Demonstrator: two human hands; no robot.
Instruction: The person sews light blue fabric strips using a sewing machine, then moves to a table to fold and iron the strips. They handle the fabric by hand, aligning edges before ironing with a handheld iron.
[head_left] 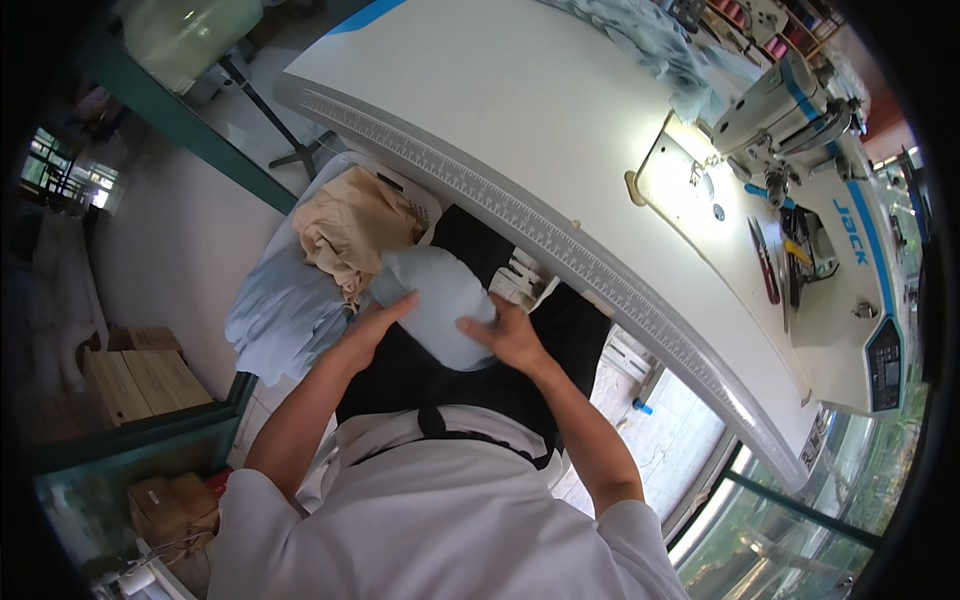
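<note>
Above my lap I hold a folded bundle of light blue fabric (438,305) between both hands. My left hand (380,325) grips its left edge, thumb on top and the other fingers mostly hidden beneath. On the opposite edge, my right hand (508,335) is closed the same way, its thumb lying over the cloth. Both hands look slightly blurred. Beyond my left hand, a beige cloth (355,225) lies heaped in a pale bin, and more light blue fabric (285,315) hangs over the bin's side.
A white sewing table (480,100) with a ruler strip (520,215) along its front edge stretches ahead and right. On it are a sewing machine (850,290) with its lamp lit, scissors (765,265), and crumpled blue fabric (650,40). Cardboard boxes (170,510) stand at lower left.
</note>
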